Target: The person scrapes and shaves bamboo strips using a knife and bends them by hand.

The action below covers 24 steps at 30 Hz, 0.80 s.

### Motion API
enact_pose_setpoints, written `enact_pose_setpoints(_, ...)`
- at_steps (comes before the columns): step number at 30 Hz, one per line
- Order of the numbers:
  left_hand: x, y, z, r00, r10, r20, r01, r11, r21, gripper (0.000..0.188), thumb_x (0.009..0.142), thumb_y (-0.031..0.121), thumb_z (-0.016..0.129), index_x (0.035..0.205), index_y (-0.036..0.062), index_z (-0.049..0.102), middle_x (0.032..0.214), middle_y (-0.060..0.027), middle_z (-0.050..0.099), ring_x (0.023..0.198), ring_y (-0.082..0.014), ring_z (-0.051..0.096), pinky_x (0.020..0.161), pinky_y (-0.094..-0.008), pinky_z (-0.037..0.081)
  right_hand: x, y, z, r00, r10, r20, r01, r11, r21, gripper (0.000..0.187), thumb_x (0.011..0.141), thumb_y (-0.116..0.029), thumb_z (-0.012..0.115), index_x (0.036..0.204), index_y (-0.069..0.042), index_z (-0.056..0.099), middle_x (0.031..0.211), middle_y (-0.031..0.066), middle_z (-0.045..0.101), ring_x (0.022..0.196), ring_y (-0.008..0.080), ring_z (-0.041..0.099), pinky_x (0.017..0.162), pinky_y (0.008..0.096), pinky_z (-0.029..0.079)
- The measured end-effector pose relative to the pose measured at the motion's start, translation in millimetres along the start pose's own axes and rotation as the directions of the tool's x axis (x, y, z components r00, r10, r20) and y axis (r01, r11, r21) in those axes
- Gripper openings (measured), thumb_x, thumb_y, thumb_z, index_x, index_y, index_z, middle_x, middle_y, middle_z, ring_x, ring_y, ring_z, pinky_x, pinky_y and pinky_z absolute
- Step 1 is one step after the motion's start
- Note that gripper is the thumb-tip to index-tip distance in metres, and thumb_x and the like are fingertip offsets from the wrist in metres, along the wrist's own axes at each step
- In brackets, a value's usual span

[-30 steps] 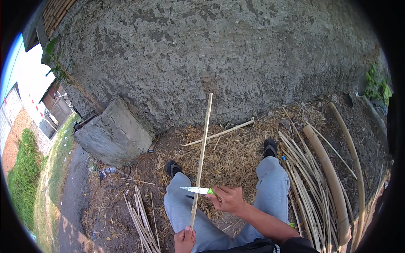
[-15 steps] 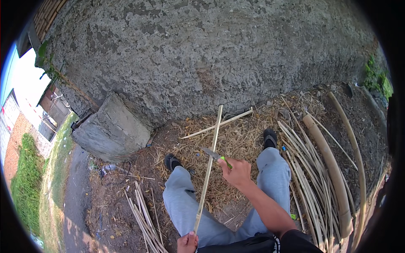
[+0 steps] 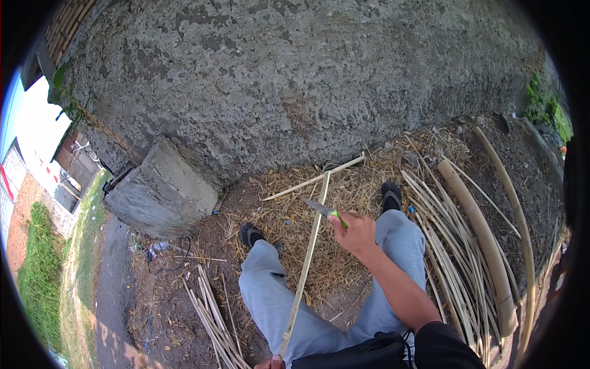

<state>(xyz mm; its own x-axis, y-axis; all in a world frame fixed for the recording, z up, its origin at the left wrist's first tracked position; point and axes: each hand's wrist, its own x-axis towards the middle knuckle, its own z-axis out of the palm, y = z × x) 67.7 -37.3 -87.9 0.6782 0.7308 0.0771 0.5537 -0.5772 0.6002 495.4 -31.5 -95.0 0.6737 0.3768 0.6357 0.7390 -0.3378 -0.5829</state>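
My left hand, partly cut off by the lower edge, is closed around the near end of a long, pale bamboo strip. The strip slants up between my legs, its far end near the wall. In my right hand is a knife with a bright green handle, gripped with the fingers wrapped round it. Its grey blade points up and left and lies across the upper part of the strip. Whether the blade's edge cuts into the bamboo I cannot tell.
Another pale strip lies on the straw-covered ground by the rough wall. To the right are many split strips, a thick bamboo piece and a curved pole. More strips lie left; a concrete block stands beyond.
My left hand has drawn down toward the lower edge, and the bamboo strip's far end has come nearer with it. The right hand with the knife has shifted slightly right and up.
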Motion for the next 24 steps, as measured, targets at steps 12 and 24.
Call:
enact_pose_setpoints(12, 45.5, -7.7, 28.1, 0.926, -0.375, 0.038, 0.36, 0.85, -0.385, 0.048, 0.103, 0.035, 0.047, 0.073, 0.0003, 0.06, 0.054, -0.001, 0.045, 0.048, -0.0094, 0.042, 0.047, -0.0291, 0.032, -63.1, -56.7, -5.2, 0.957, -0.254, 0.139, 0.188, 0.91, 0.371, 0.026, 0.087, -0.032, 0.072, 0.089, -0.006, 0.074, 0.062, 0.0058, 0.066, 0.044, 0.02, 0.061, 0.037, 0.033, 0.043)
enact_pose_setpoints(24, 104.0, 37.0, 21.3, 0.853, -0.437, 0.284, 0.489, 0.481, -0.728, 0.049, 0.105, 0.039, 0.047, 0.073, 0.0023, 0.056, 0.053, 0.0039, 0.041, 0.043, -0.0027, 0.034, 0.039, -0.0219, 0.023, -72.4, -67.3, -6.2, 0.892, -0.424, 0.157, 0.339, 0.857, 0.388, 0.029, 0.082, -0.033, 0.076, 0.089, -0.005, 0.072, 0.059, 0.0041, 0.061, 0.041, 0.0184, 0.056, 0.034, 0.0321, 0.039)
